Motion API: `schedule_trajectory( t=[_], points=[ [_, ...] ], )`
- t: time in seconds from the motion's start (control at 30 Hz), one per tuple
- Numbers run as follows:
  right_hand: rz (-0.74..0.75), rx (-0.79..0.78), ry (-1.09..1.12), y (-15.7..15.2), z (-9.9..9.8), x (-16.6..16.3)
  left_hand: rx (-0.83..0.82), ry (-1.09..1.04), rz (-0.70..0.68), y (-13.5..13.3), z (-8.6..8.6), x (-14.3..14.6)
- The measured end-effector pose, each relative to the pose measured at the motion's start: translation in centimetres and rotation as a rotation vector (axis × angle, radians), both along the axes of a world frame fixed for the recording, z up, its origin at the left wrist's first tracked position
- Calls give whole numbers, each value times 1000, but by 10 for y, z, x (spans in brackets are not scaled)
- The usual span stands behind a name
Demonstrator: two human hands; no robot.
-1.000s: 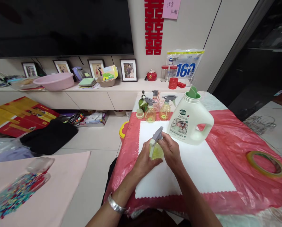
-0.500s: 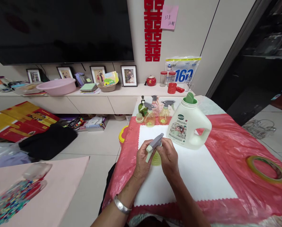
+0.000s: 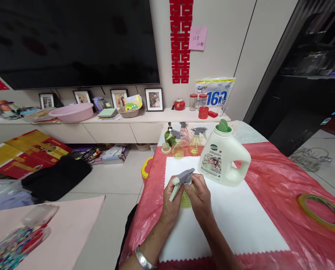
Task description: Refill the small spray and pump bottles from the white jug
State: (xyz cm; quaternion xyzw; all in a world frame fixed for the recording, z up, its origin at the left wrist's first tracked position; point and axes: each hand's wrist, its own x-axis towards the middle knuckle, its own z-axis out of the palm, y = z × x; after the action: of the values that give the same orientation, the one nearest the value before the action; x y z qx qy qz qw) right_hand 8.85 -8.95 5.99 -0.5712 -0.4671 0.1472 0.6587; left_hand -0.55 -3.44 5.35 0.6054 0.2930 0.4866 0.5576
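Both my hands are wrapped around one spray bottle (image 3: 186,201) near the middle of the white mat (image 3: 226,225). The bottle is clear yellow-green, with a grey spray head (image 3: 184,175) and a pale green trigger. My left hand (image 3: 170,202) grips it from the left, close under the spray head. My right hand (image 3: 199,195) holds the neck from the right, thumb against it. My fingers hide much of the bottle. Just beyond my right hand stands a large pale green jug (image 3: 226,159) with a green cap in its mouth.
Behind the mat stand a yellow spray bottle (image 3: 178,149), an orange-tinted one (image 3: 195,145), a pink one (image 3: 184,134) and a dark green pump bottle (image 3: 168,137). A small clear cap (image 3: 166,147) sits beside them. A tape roll (image 3: 322,210) lies right on red plastic sheeting (image 3: 264,165).
The view has tilted up slightly, so everything sits lower in the picture. Both hands keep hold of the spray bottle; its spray head has turned a little.
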Motion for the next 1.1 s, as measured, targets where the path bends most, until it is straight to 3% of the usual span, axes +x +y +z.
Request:
schedule_trajectory(
  t=[0.17, 0.4, 0.7, 0.97, 1.1],
  points=[
    [-2, 22, 44, 2, -2, -4, -68, -18, -13, 0, -2, 0],
    [0, 61, 50, -1, -2, -6, -98, -70, -41, 2, -19, -3],
    [-1, 123, 53, 0, -12, -5, -156, -149, -24, 0, -7, 3],
    [10, 117, 74, 0, -12, -2, -199, -132, 34, 0, -17, 3],
    [-17, 130, 99, 1, -16, -5, -211, -156, -21, -2, -15, 2]
  ],
)
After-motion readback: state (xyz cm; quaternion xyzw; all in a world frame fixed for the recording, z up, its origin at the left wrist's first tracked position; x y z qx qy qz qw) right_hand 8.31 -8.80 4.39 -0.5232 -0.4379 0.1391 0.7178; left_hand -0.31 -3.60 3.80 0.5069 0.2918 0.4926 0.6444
